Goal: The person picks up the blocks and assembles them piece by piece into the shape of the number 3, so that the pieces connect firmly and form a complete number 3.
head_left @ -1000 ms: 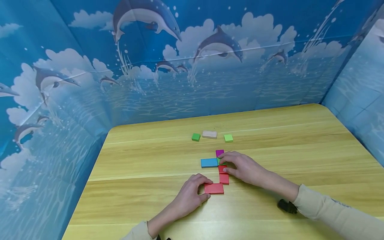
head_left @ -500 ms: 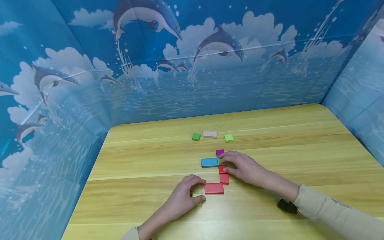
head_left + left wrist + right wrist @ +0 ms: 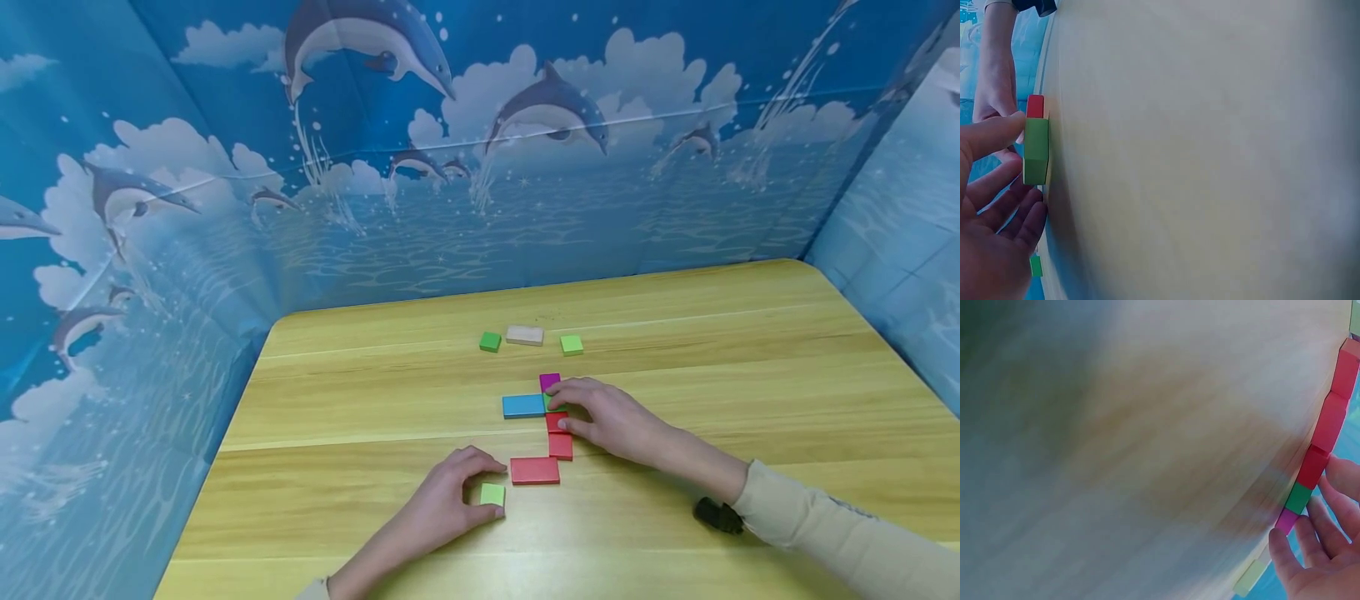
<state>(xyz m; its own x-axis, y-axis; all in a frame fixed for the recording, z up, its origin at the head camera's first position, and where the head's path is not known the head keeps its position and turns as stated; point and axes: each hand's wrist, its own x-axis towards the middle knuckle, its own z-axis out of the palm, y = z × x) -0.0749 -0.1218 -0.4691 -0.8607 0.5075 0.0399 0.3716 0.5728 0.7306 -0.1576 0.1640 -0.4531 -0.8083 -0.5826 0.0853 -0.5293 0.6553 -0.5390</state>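
In the head view a square yellow-green block (image 3: 492, 494) lies flat, between the spread thumb and index finger of my left hand (image 3: 442, 497). The thumb tip is right at its near edge, while the index fingertip points at a long red block (image 3: 535, 471). My right hand (image 3: 611, 417) rests its fingertips at a column of small blocks: a purple block (image 3: 550, 382), a partly covered green block (image 3: 1299, 499), a red block (image 3: 556, 422) and another red block (image 3: 560, 447). Its thumb touches the upper red one. A blue block (image 3: 522, 407) extends left from the column.
Farther back on the wooden table (image 3: 360, 392) lie a dark green block (image 3: 490, 342), a whitish block (image 3: 524, 335) and a light green block (image 3: 572, 344). A dolphin-print curtain (image 3: 480, 225) rises behind the table edge.
My left hand has drawn back left and nearer from the long red block, its thumb and fingers parting. The yellow-green block has come into view between them. My right hand has stayed put.
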